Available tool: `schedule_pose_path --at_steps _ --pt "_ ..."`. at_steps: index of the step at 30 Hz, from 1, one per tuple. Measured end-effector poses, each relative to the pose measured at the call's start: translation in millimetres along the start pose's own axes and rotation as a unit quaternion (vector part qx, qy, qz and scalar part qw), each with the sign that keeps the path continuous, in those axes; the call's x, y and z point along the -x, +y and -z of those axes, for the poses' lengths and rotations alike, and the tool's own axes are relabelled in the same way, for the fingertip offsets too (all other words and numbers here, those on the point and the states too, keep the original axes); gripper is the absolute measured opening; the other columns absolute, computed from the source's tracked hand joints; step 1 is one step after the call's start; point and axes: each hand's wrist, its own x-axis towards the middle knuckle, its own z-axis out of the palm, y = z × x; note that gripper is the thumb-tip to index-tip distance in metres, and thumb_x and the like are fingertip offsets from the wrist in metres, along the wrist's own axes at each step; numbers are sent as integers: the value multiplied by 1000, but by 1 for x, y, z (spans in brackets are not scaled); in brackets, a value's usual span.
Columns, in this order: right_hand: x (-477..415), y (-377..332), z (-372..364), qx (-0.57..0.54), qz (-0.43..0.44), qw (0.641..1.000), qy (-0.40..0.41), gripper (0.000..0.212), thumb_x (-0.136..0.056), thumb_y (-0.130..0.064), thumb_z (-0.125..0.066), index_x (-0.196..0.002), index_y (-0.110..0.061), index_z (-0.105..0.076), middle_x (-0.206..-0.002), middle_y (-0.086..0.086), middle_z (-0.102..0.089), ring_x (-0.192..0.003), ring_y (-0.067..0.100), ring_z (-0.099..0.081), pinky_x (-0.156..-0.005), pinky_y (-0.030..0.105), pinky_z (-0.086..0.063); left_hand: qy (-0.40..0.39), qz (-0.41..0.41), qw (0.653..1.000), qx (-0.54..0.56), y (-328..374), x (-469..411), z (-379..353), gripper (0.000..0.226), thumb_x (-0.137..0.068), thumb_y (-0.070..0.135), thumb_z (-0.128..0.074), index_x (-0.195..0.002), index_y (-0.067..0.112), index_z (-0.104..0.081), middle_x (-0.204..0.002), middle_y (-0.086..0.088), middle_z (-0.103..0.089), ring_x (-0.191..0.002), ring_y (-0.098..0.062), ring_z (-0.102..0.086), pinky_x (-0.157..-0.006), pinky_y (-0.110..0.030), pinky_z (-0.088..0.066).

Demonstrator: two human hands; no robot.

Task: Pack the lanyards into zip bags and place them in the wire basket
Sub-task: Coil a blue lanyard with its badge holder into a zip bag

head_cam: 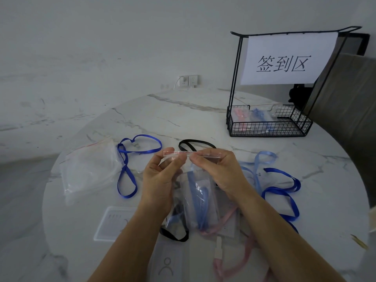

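I hold a clear zip bag [195, 198] upright above the table, with a light blue lanyard [200, 202] inside it. My left hand [160, 180] pinches the red zip strip at the bag's top left, and my right hand [217, 169] pinches it just right of centre. The black wire basket [268, 131] stands at the back right, with packed bags of pink and blue lanyards in it. Loose on the table lie a dark blue lanyard [127, 169], a black lanyard [193, 144], another dark blue one [284, 192], a pale blue one [262, 159] and a pink one [234, 249].
A pile of empty zip bags [89, 169] lies at the left. Clear badge holders [116, 222] lie near the front edge of the round marble table [183, 115]. A paper sign [284, 60] hangs on the basket's tall frame. A grey chair back [350, 98] is at the right.
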Motion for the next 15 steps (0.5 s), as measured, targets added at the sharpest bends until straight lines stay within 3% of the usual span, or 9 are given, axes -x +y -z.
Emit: schedule_pose_path --at_steps 6,9,15 --pt "0 2 3 -14 -16 1000 19 14 -85 -13 -76 -82 -26 -79 -84 -4 -78 -83 8 -72 -77 21 -54 9 -4 1000 6 1 1 2 42 -73 15 -78 -112 14 -64 -83 -8 -68 -70 -17 -57 -61 -24 -54" --pt "0 4 3 -1 -9 1000 16 10 -86 -14 -76 -85 -24 -79 -85 -5 -78 -83 7 -72 -76 19 -54 -10 5 1000 -4 1 2 1 45 -78 13 -76 -121 13 -60 -91 -11 -70 -76 -23 -60 -65 -32 -56" --pt "-1 7 6 7 3 1000 10 11 -86 -14 -76 -86 -25 -79 -86 -3 -78 -83 9 -71 -79 24 -56 -19 1 1000 -12 2 3 0 40 -85 3 -69 -123 8 -57 -87 -11 -74 -68 -19 -68 -63 -33 -60"
